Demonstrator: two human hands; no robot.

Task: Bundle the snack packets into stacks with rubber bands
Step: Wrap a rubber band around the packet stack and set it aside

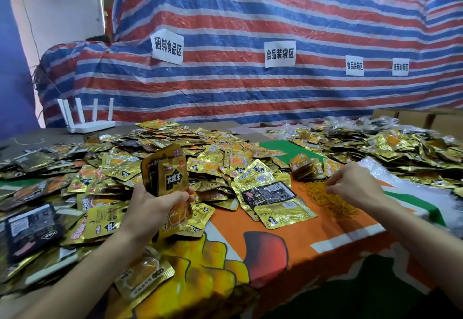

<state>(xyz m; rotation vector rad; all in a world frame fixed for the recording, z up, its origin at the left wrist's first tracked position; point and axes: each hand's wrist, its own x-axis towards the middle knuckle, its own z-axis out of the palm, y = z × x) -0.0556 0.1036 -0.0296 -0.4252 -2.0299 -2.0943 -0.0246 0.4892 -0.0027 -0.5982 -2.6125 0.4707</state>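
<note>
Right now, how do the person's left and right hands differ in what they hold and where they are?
The left hand grips an upright stack of packets; the right hand holds no packets and pinches at the rubber bands. The left hand is raised above the loose packet heap; the right hand sits low over the orange cloth, at those bands. Both are bare, with fingers curled.

Head-worn camera looks forward and down, close over the table [288, 238].
</note>
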